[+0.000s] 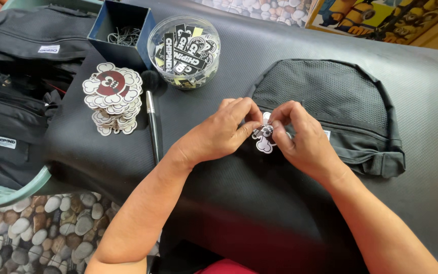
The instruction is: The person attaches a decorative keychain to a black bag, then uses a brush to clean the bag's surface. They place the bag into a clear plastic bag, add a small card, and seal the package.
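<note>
While both hands meet over the black textured worktop (219, 203), a stack of white cloud-shaped paper tags with red centres (112, 99) sits well to the left, a black pen (152, 124) just beside it, nothing blocking the way. The small white cloud-shaped tag (264, 143) is near the lower left edge of the dark grey mesh-topped fabric pouch (330, 109), pinched from both sides: left hand (224, 134) fingers pressed together on it, right hand (300, 139) fingers likewise. A dark blue square box (120, 30) holds thin metal ball chains; the clear round plastic tub (183, 50) holds black-and-white labels. A green basket (11, 193) carries black bags.
</note>
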